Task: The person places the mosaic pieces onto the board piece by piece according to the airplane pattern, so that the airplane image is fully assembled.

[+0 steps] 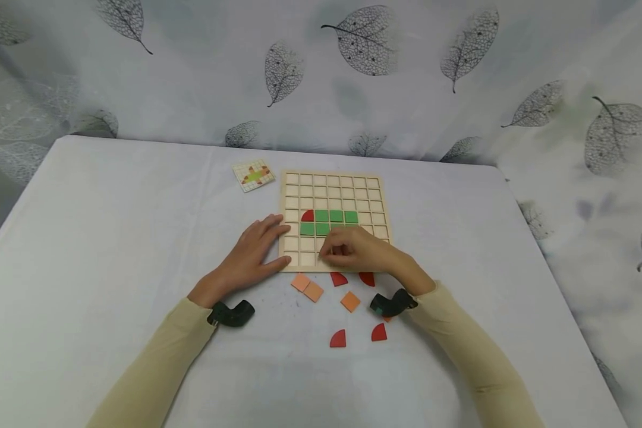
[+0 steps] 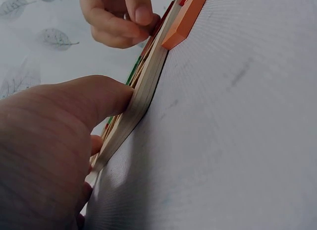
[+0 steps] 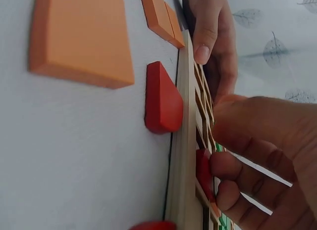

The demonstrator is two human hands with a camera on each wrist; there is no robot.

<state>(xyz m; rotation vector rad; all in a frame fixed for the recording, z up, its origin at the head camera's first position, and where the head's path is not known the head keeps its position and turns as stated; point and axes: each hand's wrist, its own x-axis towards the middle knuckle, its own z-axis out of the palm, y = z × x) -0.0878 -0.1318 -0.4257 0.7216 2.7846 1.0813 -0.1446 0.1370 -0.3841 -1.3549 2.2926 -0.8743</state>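
A wooden grid board (image 1: 292, 245) lies on the table with green square tiles (image 1: 322, 215) and a red quarter-round tile (image 1: 308, 216) set in its cells. My left hand (image 1: 249, 252) is spread at the board's left side, its thumb touching the front corner and its fingertips on the left rim. Over the front right part of the board, my right hand (image 1: 355, 248) has its fingers bent. Beneath its lower fingers shows a red tile (image 3: 204, 171) in the board, in the right wrist view. Whether the fingers pinch anything is hidden.
Orange squares (image 1: 314, 291) and red quarter-rounds (image 1: 338, 339) lie scattered in front of the board. A small pattern card (image 1: 254, 175) is at its back left. The white table (image 1: 112, 249) meets a leaf-print cloth (image 1: 310, 119) behind.
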